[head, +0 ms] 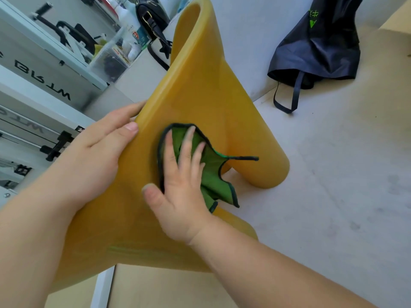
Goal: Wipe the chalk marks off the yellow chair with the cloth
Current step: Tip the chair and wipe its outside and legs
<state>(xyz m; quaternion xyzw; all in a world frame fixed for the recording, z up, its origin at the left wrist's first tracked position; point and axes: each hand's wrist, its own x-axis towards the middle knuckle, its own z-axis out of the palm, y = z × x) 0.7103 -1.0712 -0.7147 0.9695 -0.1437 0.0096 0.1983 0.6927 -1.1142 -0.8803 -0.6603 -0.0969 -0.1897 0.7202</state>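
The yellow chair (200, 90) is tipped off its normal stance, its broad smooth face turned up toward the person, and I take that as deliberate, since it puts the surface to be cleaned square under the arm; the left grip (97, 152) clasps the chair's near edge, thumb on the upper face and fingers wrapped behind, which looks meant to brace the chair against the push of wiping; the right grip (180, 181) lies flat with fingers spread and straight, pressing the cloth (213, 172) against the middle of the chair's face instead of pinching it, so the palm can drive a wide patch of fabric; the cloth is green with a dark hem, bunched under the palm with loose corners trailing to the right; the plastic is glossy and hard, so I would expect the cloth to slide easily; low on the face there is a faint pale-green smear (133, 250) that may be chalk, though the blur there makes me unsure; underneath is a pale, lightly scuffed floor (333, 174); a dark bag (315, 45) with green print slumps against the wall, well apart from the chair; to the left stands white shelving (44, 70) carrying a clear box (111, 56) and a black handbag (151, 16).
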